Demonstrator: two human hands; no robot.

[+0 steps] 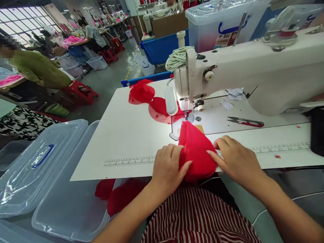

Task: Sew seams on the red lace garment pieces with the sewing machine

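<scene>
A folded piece of red fabric (198,153) lies at the table's front edge, its narrow end reaching the needle of the white sewing machine (227,74). On its left side my left hand (169,167) grips the cloth between thumb and fingers. My right hand (236,158) pinches the cloth's right edge. Behind the needle, sheer red pieces (160,109) trail off to the left, and a bunched red piece (141,91) sits farther back. Part of the fabric hangs over the edge toward my lap.
Red-handled thread snips (245,122) lie on the machine bed near paper scraps (235,94). A printed ruler (129,161) runs along the tabletop. Clear plastic bins (71,202) stand at the left, with red fabric (124,195) below the table edge. A person (37,67) sits far left.
</scene>
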